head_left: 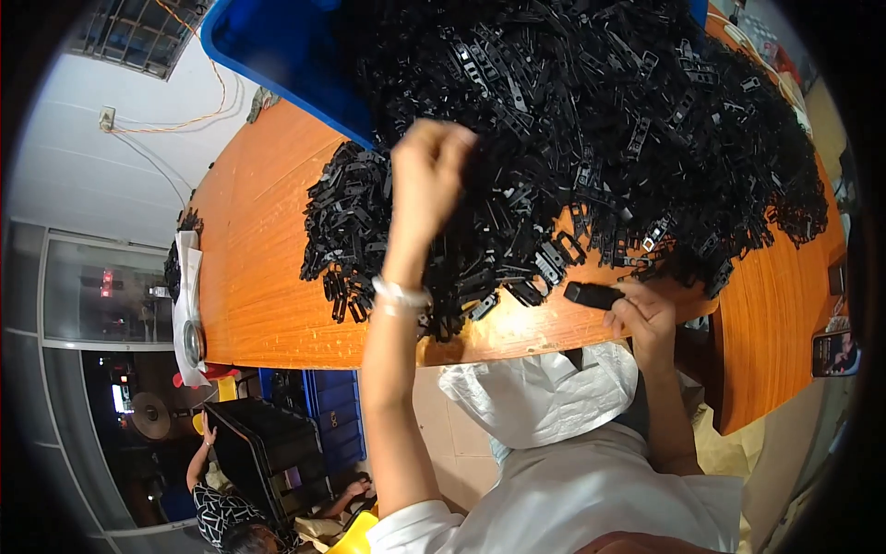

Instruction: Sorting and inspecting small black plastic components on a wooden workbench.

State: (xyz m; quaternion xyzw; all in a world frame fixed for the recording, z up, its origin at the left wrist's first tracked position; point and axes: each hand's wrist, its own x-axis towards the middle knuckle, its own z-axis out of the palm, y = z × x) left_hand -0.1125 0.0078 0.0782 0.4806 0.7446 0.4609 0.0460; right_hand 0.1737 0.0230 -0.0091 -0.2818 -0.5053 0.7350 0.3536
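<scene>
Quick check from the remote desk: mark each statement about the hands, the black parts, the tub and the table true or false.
1. The left hand reaches into the pile of black plastic parts. True.
2. The right hand is empty. False: it holds a stack of black pieces.
3. The table is grey metal. False: orange wood.
4. A blue tub lies tipped by the pile. True.
5. A white sack hangs below the table edge. True.

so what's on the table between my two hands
In the head view, loose black plastic parts from the heap lie between the left hand and right hand.
</scene>
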